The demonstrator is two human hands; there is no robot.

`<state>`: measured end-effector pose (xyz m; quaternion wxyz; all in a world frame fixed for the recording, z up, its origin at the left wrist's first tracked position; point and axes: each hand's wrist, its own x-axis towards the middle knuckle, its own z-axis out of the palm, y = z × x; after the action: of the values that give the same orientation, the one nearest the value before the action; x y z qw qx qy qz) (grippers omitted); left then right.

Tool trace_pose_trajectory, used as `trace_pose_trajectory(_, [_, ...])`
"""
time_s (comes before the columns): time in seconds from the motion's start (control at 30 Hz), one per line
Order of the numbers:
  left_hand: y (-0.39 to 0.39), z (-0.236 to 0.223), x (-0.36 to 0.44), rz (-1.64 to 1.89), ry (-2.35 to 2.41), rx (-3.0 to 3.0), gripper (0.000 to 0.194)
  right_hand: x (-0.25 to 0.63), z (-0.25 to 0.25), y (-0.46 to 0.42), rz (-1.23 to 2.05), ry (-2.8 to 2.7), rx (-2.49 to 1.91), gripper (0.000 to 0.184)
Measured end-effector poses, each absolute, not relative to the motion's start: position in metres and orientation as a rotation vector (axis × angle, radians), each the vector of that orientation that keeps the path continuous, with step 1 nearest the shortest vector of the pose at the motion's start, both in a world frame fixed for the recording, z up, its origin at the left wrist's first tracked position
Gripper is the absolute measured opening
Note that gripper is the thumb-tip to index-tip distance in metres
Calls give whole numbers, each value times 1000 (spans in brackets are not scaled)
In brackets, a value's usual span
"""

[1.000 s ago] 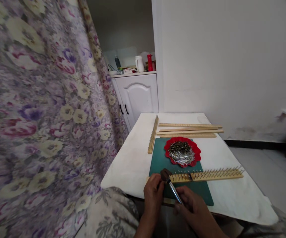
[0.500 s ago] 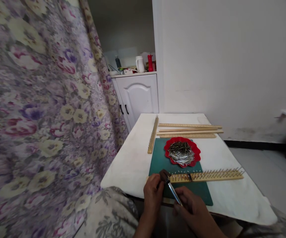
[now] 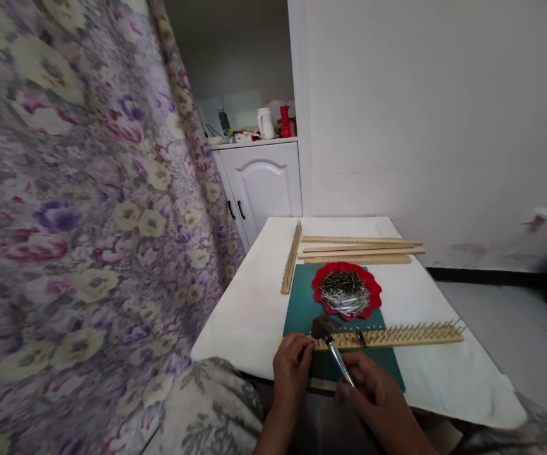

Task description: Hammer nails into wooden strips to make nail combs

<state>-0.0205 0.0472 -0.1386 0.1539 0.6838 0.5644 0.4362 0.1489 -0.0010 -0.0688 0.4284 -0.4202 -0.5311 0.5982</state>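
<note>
A hammer (image 3: pixel 338 359) with a shiny metal shaft and a dark head is gripped in my right hand (image 3: pixel 372 393). Its head is raised over the left part of a wooden strip (image 3: pixel 415 335) studded with upright nails. At the strip's left end, my left hand (image 3: pixel 293 365) is closed with fingertips pinched together; whatever they hold is too small to make out. Beneath the strip lies a green mat (image 3: pixel 300 309). Just behind it, a red scalloped dish (image 3: pixel 376 296) holds a heap of loose nails (image 3: pixel 344 293).
Another nail-studded strip (image 3: pixel 291 259) lies lengthwise on the left of the white-covered table (image 3: pixel 240 316). Several plain wooden strips (image 3: pixel 363 249) lie across the back. A floral curtain (image 3: pixel 88 221) hangs at left; a white cabinet (image 3: pixel 266 180) stands behind, beside the wall (image 3: pixel 434 126).
The hammer head has risen and shifted slightly right, away from my left fingers. My left hand stays in nearly the same place at the strip's end.
</note>
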Motion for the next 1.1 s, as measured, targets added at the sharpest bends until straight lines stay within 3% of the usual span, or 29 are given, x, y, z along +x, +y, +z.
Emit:
trace_pose_trajectory(0.33, [46, -133, -20, 1210, 1599, 1951, 17, 144, -79, 2, 1395, -1528, -1129, 15])
trace_pose_trajectory(0.63, [46, -132, -19, 1244, 1633, 1949, 16, 148, -61, -3, 1490, -1382, -1060, 15])
trace_pose_trajectory(0.9, [46, -132, -20, 1209, 1649, 1960, 16, 141, -86, 2, 1398, -1505, -1110, 14])
trace_pose_trajectory(1.1, [46, -132, -19, 1245, 1618, 1954, 16, 148, -77, -4, 1442, -1379, -1053, 18])
